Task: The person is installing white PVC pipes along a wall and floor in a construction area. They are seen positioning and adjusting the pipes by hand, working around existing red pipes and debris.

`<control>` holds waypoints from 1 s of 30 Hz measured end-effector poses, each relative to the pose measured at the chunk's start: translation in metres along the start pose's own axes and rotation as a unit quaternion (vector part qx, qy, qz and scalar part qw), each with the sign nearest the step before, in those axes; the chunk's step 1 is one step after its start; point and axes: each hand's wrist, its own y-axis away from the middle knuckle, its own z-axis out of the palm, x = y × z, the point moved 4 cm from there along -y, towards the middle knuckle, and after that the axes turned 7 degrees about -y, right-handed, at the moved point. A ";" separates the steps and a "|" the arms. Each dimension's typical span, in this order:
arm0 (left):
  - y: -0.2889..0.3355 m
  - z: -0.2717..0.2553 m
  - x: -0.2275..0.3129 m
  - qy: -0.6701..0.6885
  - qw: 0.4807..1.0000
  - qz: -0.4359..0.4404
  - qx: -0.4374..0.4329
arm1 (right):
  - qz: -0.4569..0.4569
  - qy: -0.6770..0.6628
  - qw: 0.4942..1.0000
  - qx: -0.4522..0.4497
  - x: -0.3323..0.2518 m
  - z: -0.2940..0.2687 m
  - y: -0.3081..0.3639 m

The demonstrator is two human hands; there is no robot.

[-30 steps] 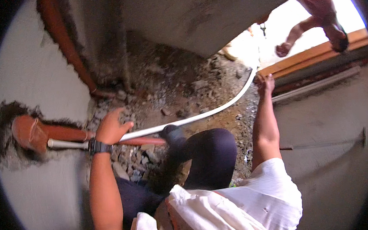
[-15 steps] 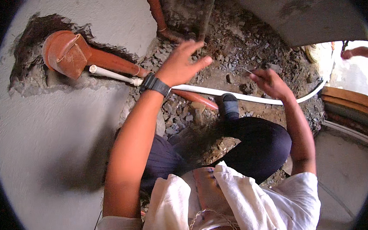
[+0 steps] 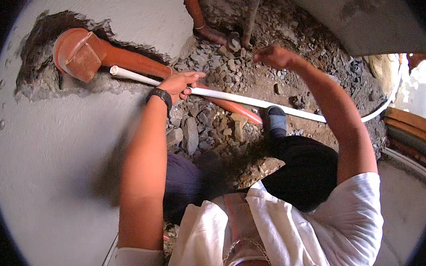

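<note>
My left hand (image 3: pixel 175 86), with a dark watch on its wrist, is closed round a white pipe (image 3: pixel 255 100) near its left end, the index finger lying along it. The fittings seen there earlier are hidden under the hand. The white pipe runs over the rubble to the right, where it curves upward. Farther out, my right hand (image 3: pixel 274 57) is closed, with a thin, light-coloured piece sticking out leftward from its fingertips; its kind is too small to make out. An orange pipe (image 3: pixel 135 59) with a wide capped fitting (image 3: pixel 79 54) lies behind my left hand, passing under the white pipe.
Broken stones (image 3: pixel 191 134) and soil cover the trench floor. A jagged hole opens in the pale wall (image 3: pixel 53 152) at left. Another orange pipe (image 3: pixel 193 10) and a grey upright pole (image 3: pixel 254 13) stand at the far side. My shoe (image 3: pixel 276 119) rests beside the white pipe.
My left hand has come down and back to the left, from spread fingers above the pipe to a grip on it. My right hand has moved forward and left with the thin piece.
</note>
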 end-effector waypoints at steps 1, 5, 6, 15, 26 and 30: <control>-0.002 -0.004 -0.015 0.055 0.998 -0.013 0.023 | 0.057 -0.060 0.996 0.013 -0.008 0.026 -0.004; -0.040 -0.003 -0.073 0.314 0.936 -0.060 0.145 | 0.095 0.036 0.994 0.034 -0.036 0.113 -0.012; -0.049 0.003 -0.086 0.355 0.921 -0.056 0.154 | 0.086 0.077 0.993 0.039 -0.038 0.124 -0.017; -0.071 0.059 -0.132 0.457 0.862 0.022 0.219 | -0.009 -0.196 0.981 0.000 0.011 0.121 -0.077; -0.106 -0.045 -0.130 0.227 0.917 0.082 0.318 | 0.168 -0.559 0.811 0.032 -0.033 0.138 -0.036; -0.130 -0.047 -0.113 0.107 0.953 0.050 0.281 | 0.136 -0.581 0.793 0.126 -0.037 0.121 -0.033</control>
